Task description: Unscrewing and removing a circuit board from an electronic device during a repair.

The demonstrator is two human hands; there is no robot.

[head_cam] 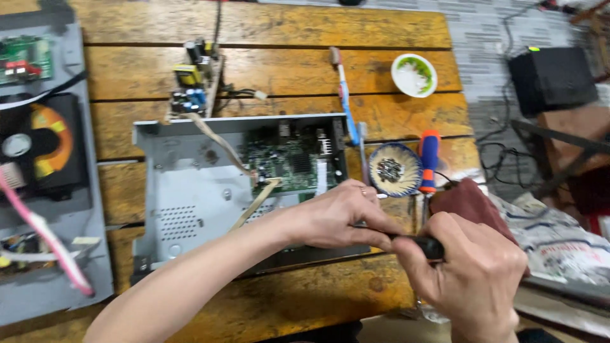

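Tool (pixel 416 243): slim, black, pinched between left hand (pixel 340 216) and right hand (pixel 473 267), both closed on it, at the table's (pixel 267 25) front edge. Risk: a slip could jab the board (pixel 289 159) or tip the screw bowl (pixel 394 169) just beside.

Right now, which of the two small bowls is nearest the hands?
The blue-rimmed bowl holding dark screws, beside the orange-handled screwdriver; the white bowl sits farther back.

A worn bench (pixel 267 25) of wide wooden planks fills most of the view under even light. Beyond its right edge lies a grey patterned floor (pixel 483 32) with trailing cables (pixel 502 133) and a black box (pixel 551 79).
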